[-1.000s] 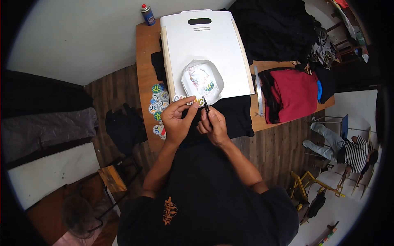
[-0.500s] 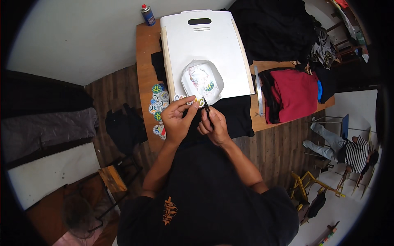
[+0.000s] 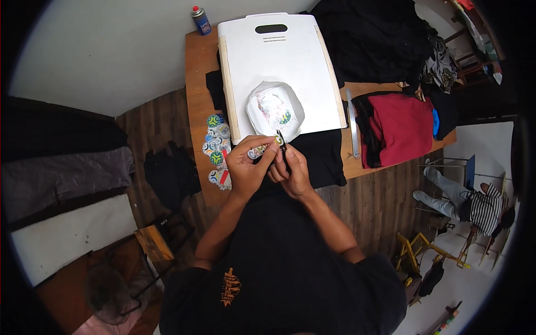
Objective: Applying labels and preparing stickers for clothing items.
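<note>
My left hand (image 3: 244, 168) pinches a cut-out lettering sticker (image 3: 257, 151) with a white border, its far end between thumb and forefinger. My right hand (image 3: 296, 174) is closed round a pair of small black scissors (image 3: 280, 135), whose blades are at the sticker's right end, by the left fingertips. Just beyond both hands stands a white tub (image 3: 252, 120) with a crumpled rim. Inside it lie thin scraps and a round green-and-blue piece (image 3: 285, 116). Left of my left hand, several round printed stickers (image 3: 215, 146) lie piled at the table's edge.
The tub rests on a white board (image 3: 290, 61) with a handle slot, over black cloth (image 3: 326, 162). To the right are a metal ruler (image 3: 352, 123) and folded red cloth (image 3: 399, 128). A spray can (image 3: 201, 20) stands far left. Another person (image 3: 474, 206) is at the right.
My left hand has shifted slightly right and nearer to me, turning the sticker so its right end sits at the scissor blades. My right hand has barely moved.
</note>
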Action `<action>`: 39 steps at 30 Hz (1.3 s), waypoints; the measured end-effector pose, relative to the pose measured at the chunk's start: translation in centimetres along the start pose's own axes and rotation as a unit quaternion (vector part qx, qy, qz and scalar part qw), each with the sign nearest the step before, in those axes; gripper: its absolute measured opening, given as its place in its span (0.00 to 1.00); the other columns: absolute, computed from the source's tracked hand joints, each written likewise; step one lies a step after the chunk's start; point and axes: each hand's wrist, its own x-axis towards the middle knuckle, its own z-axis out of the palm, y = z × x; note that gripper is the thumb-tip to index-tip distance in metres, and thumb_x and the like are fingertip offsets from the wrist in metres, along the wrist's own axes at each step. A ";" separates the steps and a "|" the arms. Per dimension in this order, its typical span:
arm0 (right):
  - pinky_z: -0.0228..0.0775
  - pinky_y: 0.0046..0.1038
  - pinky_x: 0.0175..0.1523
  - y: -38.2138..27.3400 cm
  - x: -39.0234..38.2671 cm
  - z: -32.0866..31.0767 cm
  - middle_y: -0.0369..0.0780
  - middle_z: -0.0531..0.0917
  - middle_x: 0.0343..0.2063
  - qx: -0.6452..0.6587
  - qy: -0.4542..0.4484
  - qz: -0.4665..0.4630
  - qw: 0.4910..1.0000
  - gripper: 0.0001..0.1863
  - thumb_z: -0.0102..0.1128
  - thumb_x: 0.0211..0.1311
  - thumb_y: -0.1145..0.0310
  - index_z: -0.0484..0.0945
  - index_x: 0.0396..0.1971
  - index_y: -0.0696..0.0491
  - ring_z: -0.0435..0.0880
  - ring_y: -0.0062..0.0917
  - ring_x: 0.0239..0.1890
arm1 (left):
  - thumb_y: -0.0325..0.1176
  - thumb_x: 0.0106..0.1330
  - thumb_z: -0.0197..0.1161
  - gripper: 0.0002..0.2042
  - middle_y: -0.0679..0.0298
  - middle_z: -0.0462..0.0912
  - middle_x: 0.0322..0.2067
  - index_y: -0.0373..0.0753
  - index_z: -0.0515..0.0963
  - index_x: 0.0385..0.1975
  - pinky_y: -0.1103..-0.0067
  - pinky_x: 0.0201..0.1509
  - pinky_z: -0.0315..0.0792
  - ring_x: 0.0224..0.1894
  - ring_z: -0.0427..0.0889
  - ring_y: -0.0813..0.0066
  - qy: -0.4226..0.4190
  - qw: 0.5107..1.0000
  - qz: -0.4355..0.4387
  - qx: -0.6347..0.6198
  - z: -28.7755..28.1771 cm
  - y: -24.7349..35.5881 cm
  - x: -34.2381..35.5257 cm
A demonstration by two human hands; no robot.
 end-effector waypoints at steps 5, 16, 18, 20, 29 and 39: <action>0.44 0.20 0.20 -0.1 0.0 -0.1 0.29 0.55 0.12 -0.004 -0.003 0.004 1.000 0.18 0.39 0.75 0.55 0.67 0.32 0.53 0.49 0.14 0.11 | 0.15 0.58 0.64 0.10 0.57 0.82 0.37 0.27 0.81 0.39 0.85 0.45 0.73 0.39 0.80 0.78 -0.005 1.000 -0.004 0.021 -0.1 0.5 0.2; 0.44 0.20 0.21 -0.2 -0.1 -0.1 0.29 0.55 0.12 -0.009 -0.002 0.011 1.000 0.17 0.40 0.75 0.55 0.67 0.32 0.54 0.49 0.14 0.11 | 0.17 0.57 0.65 0.09 0.58 0.83 0.34 0.28 0.82 0.39 0.84 0.43 0.72 0.37 0.80 0.78 -0.008 0.996 0.024 0.083 -0.4 0.5 0.4; 0.44 0.20 0.21 -0.2 0.0 -0.2 0.29 0.55 0.12 -0.012 -0.002 0.009 1.000 0.17 0.40 0.75 0.55 0.67 0.32 0.54 0.49 0.14 0.11 | 0.17 0.57 0.65 0.09 0.58 0.83 0.34 0.27 0.82 0.38 0.84 0.43 0.72 0.37 0.80 0.78 -0.010 0.996 0.029 0.082 -0.4 0.6 0.4; 0.44 0.20 0.21 -0.2 0.0 -0.2 0.29 0.55 0.12 -0.014 -0.002 0.007 1.000 0.18 0.40 0.75 0.55 0.67 0.32 0.54 0.49 0.14 0.11 | 0.17 0.57 0.65 0.09 0.58 0.83 0.35 0.27 0.82 0.38 0.84 0.43 0.72 0.37 0.80 0.78 -0.010 0.996 0.029 0.081 -0.4 0.6 0.4; 0.44 0.20 0.21 -0.5 -0.2 -0.5 0.29 0.55 0.12 -0.008 -0.002 0.021 1.000 0.18 0.41 0.75 0.55 0.67 0.32 0.53 0.49 0.13 0.12 | 0.16 0.57 0.65 0.09 0.58 0.83 0.35 0.27 0.82 0.39 0.84 0.44 0.72 0.38 0.80 0.78 -0.008 0.997 0.024 0.077 -0.4 0.6 0.4; 0.43 0.20 0.20 -1.4 -0.1 -0.5 0.27 0.54 0.11 -0.013 -0.014 0.055 0.998 0.19 0.43 0.73 0.52 0.66 0.31 0.53 0.49 0.13 0.11 | 0.15 0.58 0.63 0.09 0.57 0.82 0.36 0.27 0.81 0.39 0.85 0.44 0.72 0.39 0.80 0.77 -0.021 0.997 0.035 0.063 -0.7 0.2 0.5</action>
